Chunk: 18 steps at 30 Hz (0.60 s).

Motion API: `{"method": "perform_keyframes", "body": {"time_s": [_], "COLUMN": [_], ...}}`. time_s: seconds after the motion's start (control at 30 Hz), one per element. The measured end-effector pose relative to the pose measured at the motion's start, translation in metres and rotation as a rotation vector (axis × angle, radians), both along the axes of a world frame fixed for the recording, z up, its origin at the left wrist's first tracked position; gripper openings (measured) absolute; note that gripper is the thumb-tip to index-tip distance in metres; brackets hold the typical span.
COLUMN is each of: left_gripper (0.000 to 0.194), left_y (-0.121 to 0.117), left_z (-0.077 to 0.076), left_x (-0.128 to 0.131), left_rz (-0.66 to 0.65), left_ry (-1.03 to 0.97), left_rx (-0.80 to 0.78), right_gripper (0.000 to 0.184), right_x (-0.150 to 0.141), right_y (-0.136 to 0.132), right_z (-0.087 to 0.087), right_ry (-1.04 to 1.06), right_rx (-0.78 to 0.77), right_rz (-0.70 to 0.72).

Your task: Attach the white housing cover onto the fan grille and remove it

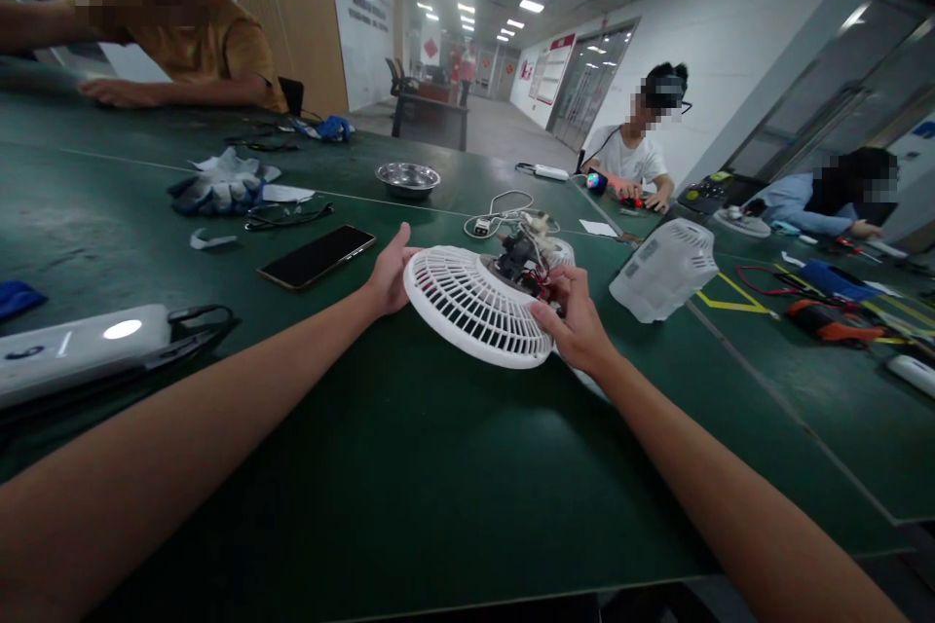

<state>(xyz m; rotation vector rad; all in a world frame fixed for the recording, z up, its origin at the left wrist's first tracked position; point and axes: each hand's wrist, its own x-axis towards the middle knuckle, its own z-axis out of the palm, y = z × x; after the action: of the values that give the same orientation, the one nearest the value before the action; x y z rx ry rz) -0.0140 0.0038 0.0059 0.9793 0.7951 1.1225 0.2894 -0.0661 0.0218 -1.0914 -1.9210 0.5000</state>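
A white electric fan (474,307) is tilted above the table in front of me, its round slatted grille towards me. On its back the motor and loose wires (522,258) are exposed. My left hand (390,273) supports the grille's left rim, thumb up and its other fingers partly hidden behind the rim. At the right side my right hand (577,316) grips the fan close to the wires, fingers bent and thumb on the grille edge. A white power cord with a plug (482,226) lies behind the fan. To the right stands a white plastic housing (663,273).
Left of the fan lie a black phone (317,256), work gloves (219,183) and a white device with a cable (88,350). A metal bowl (407,179) sits farther back. Tools and an orange meter (833,321) are on the right. Several people sit around the green table.
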Motion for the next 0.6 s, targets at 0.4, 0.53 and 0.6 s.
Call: {"method": "perform_keyframes", "body": {"time_s": [0.4, 0.53, 0.6], "left_gripper": [0.013, 0.014, 0.013], "left_y": [0.016, 0.015, 0.013], "left_z": [-0.009, -0.007, -0.005], "left_x": [0.001, 0.001, 0.002], "left_rz": [0.074, 0.071, 0.082], "left_ry": [0.099, 0.146, 0.157], "left_rx": [-0.19, -0.177, -0.171], "right_gripper": [0.065, 0.063, 0.07], "right_x": [0.001, 0.016, 0.028], "right_y": [0.011, 0.027, 0.038], "right_z": [-0.015, -0.015, -0.016], "right_ry": [-0.202, -0.028, -0.039], "right_rx": [0.126, 0.273, 0.339], "right_rz": [0.069, -0.161, -0.341]}}
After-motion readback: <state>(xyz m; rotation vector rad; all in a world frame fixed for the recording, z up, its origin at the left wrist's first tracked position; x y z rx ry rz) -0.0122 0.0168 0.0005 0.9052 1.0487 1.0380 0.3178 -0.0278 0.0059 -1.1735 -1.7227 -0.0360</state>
